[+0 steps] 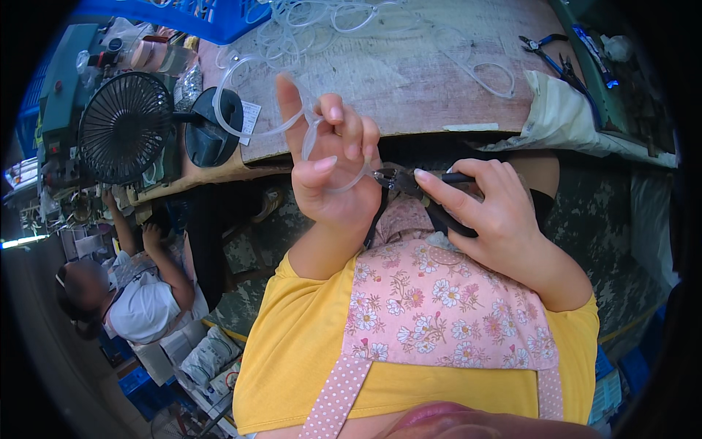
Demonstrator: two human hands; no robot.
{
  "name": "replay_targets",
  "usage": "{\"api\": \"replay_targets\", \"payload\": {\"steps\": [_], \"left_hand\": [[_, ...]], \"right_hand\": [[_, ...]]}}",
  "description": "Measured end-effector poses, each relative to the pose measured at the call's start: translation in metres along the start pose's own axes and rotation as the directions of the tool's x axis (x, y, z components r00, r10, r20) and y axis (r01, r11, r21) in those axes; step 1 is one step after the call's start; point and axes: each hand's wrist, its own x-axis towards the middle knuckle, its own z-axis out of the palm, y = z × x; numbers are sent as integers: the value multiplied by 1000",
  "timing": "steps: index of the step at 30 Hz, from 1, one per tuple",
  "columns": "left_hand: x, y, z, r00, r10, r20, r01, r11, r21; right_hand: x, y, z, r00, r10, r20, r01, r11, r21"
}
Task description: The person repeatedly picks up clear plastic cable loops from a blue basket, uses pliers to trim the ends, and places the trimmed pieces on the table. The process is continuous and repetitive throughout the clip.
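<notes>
Thin, clear-milky tubing loop [256,135], left of the black-handled pliers [401,181]; your half-curled left hand [338,164] loosely holds it, strands crossing the palm, lower stretch by their tips. Your right hand [499,201] grips their handles.

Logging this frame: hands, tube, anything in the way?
Left hand half-open, clear tube across it. Right hand gripping pliers, tip at tube. Fan left, not blocking.

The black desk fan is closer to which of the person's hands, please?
Left. The left hand, holding clear tubing, is to the right of the black desk fan; the right hand, gripping black-handled pliers, is farther right, beyond the left hand.
</notes>
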Motion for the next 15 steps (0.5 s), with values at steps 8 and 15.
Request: {"api": "replay_targets", "payload": {"steps": [8,15], "left_hand": [[1,0,0,990,-143,6,142,981,-135],[11,2,-4,918,-389,84,397,884,-246]], "right_hand": [[-2,7,2,996,-89,-2,88,986,-144],[-2,16,-4,995,-83,61,83,997,-2]]}}
